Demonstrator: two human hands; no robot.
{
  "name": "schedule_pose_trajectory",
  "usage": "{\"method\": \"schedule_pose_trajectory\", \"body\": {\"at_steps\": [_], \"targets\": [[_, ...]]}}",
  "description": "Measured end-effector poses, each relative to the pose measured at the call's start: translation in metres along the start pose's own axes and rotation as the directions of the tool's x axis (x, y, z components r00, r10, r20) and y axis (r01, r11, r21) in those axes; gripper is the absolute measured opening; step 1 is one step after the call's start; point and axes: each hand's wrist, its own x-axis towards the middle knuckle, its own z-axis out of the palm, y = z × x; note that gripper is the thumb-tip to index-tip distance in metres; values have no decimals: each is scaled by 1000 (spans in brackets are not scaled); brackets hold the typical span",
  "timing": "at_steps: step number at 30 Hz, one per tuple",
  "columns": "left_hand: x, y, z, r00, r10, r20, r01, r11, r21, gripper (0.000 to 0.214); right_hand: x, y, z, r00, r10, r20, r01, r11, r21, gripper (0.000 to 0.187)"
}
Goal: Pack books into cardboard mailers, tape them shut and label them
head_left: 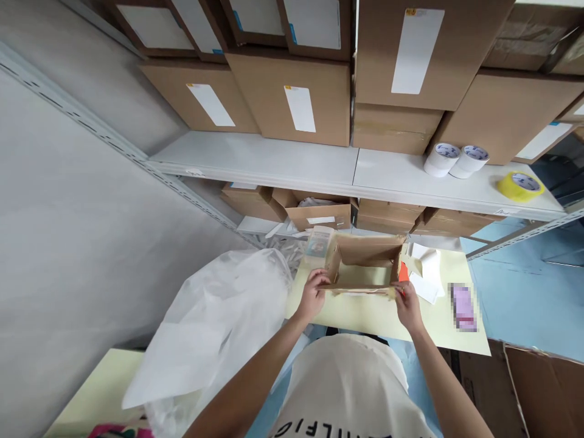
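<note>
A small cardboard box [371, 250] sits on the pale yellow table [360, 313] in front of me. Its top faces me, and through the frame of its walls a pale yellow surface shows. My left hand [314, 293] grips the near left corner, fingers bent over the edge. At the near right corner my right hand [407, 302] pinches the cardboard. Close to the right hand, an orange patch [404, 272] shows at the box's right side. White papers [429, 274] lie just right of the box. A printed packet [319, 241] is beyond its left side.
A large translucent plastic bag [223, 316] bulges left of the table. Shelves [274, 159] ahead carry cartons [298, 100], white tape rolls [442, 159] and a yellow tape roll [520, 186]. A blurred purple item [464, 307] lies at the table's right. An open carton [545, 389] stands lower right.
</note>
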Motion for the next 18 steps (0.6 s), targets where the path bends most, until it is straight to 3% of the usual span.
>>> {"method": "schedule_pose_trajectory", "body": {"at_steps": [4, 7, 9, 12, 18], "targets": [[-22, -14, 2, 997, 6, 82, -14, 995, 97, 32, -36, 13, 4, 991, 71, 112, -70, 997, -13, 36], [-23, -23, 7, 995, 20, 98, -35, 988, 151, 24, -47, 24, 4, 994, 65, 83, -61, 997, -58, 37], [-16, -27, 9, 993, 35, 116, -57, 981, 186, 14, -42, 26, 3, 999, 23, 34, -20, 995, -99, 36], [-2, -29, 6, 977, 66, 205, -111, 969, 220, 11, -25, 20, -1, 999, -22, 49, 29, 990, -138, 39], [4, -26, -4, 956, 60, 287, -131, 963, 235, 19, -7, 5, 2, 998, 47, 49, -37, 983, -182, 40]]}}
